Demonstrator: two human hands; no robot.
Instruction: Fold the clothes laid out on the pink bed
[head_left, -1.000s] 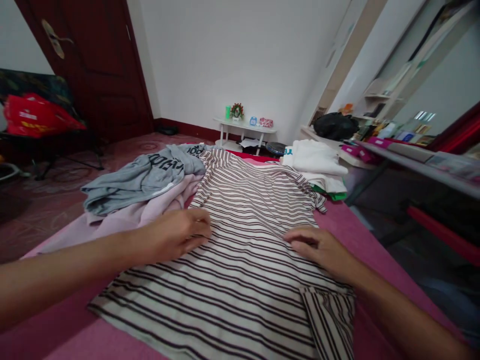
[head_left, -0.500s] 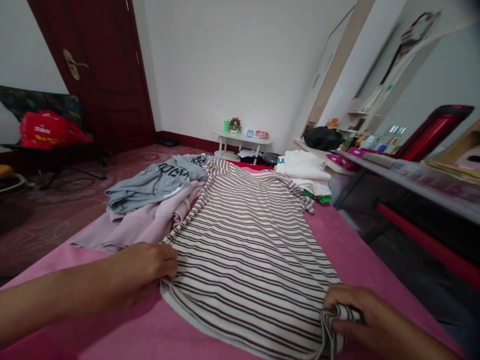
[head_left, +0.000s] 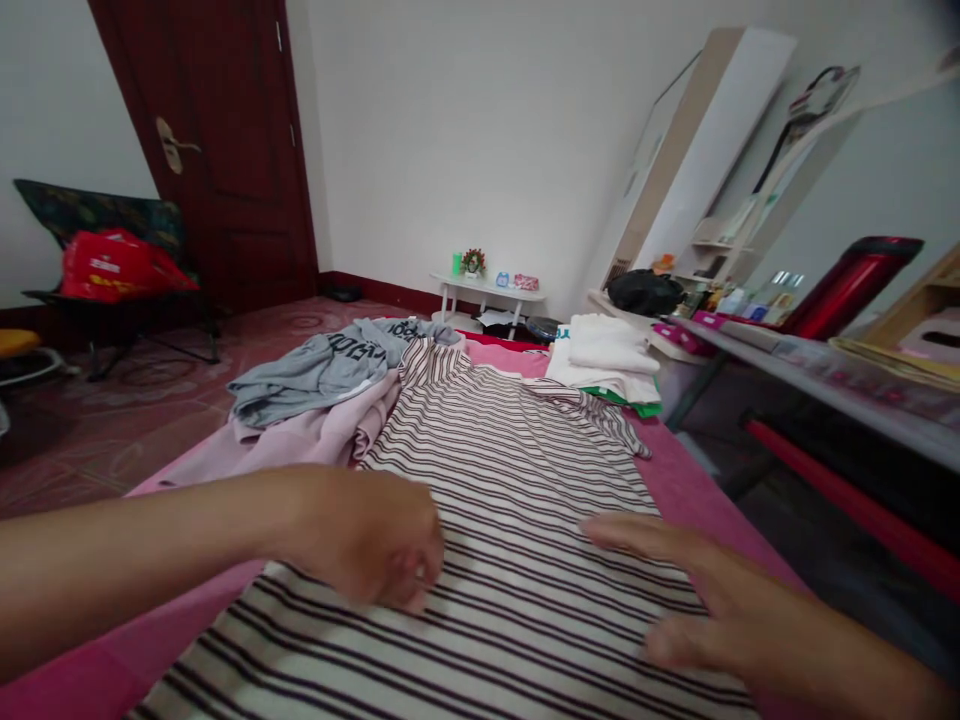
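A white shirt with dark stripes point(head_left: 510, 470) lies spread flat on a pink bed cover point(head_left: 675, 470). My left hand point(head_left: 367, 545) hovers over the shirt's near left part with its fingers curled under; whether it pinches cloth is hidden. My right hand point(head_left: 697, 600) lies over the shirt's near right edge with fingers stretched out flat, holding nothing.
A grey shirt point(head_left: 322, 365) and a pale pink garment point(head_left: 300, 440) lie heaped at the bed's left. Folded white clothes point(head_left: 607, 355) are stacked at the far right. A desk point(head_left: 825, 385) runs along the right; a small white table point(head_left: 487, 290) stands by the wall.
Both hands left the shirt's near corners and moved up onto its middle. The right hand let go of the bunched hem and opened flat.
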